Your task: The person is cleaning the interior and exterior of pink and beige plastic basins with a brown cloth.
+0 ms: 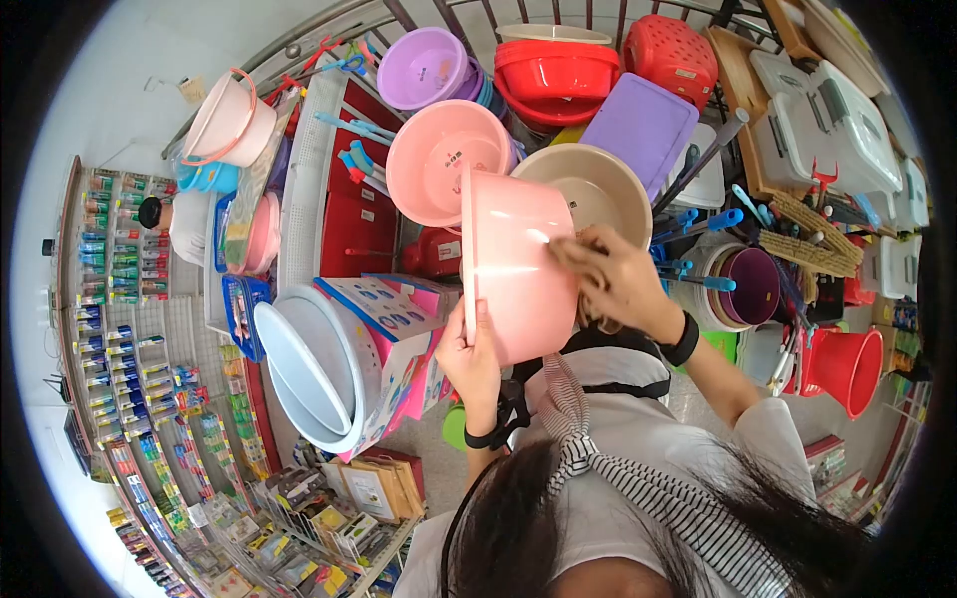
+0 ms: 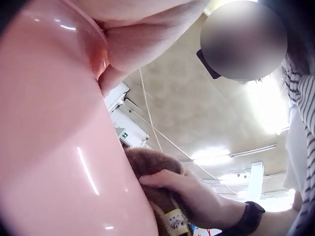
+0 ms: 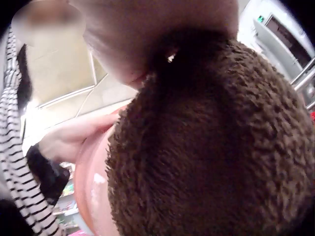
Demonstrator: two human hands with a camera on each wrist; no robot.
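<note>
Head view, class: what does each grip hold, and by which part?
The left grip holds the pink basin by its rim; the right grip, a brown cloth, exact part unclear.

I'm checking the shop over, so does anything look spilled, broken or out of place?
Nothing stands out as spilled, broken or misplaced. The pink basin in the left hand is turned sideways, but with the right hand holding a brown cloth against it, which looks deliberate.
</note>
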